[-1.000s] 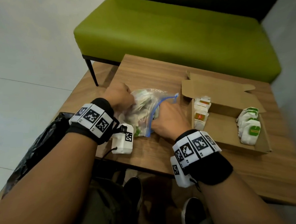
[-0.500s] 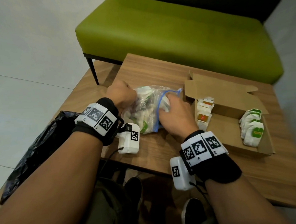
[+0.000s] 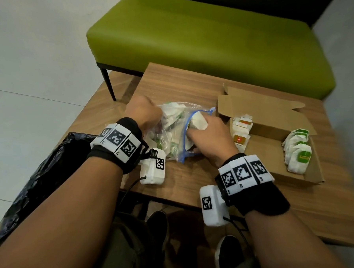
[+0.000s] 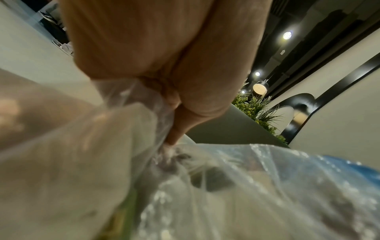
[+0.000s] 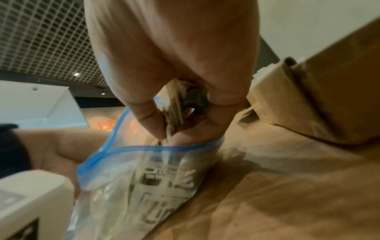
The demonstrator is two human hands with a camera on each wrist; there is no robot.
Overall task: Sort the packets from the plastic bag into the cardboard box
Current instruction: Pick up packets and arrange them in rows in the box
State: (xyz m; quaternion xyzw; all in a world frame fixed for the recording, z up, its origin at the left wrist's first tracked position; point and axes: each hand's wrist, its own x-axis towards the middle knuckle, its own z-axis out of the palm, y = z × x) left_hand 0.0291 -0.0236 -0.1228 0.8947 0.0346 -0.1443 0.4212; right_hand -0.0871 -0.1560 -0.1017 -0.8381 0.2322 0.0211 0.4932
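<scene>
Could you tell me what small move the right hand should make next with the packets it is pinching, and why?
Probably lift the right hand clear of the blue-rimmed clear plastic bag. It already pinches white packets at the bag's mouth, and one shows green, matching the green-labelled row in the open cardboard box. The left hand grips the bag.

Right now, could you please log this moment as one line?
left hand grips plastic bag | right hand pinches packets | cardboard box part-filled

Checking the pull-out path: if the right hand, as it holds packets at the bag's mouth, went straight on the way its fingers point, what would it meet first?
Probably more packets inside the plastic bag: the right hand points into its blue-rimmed mouth, toward the left hand gripping the far side. Depth inside the bag is unclear.
</scene>
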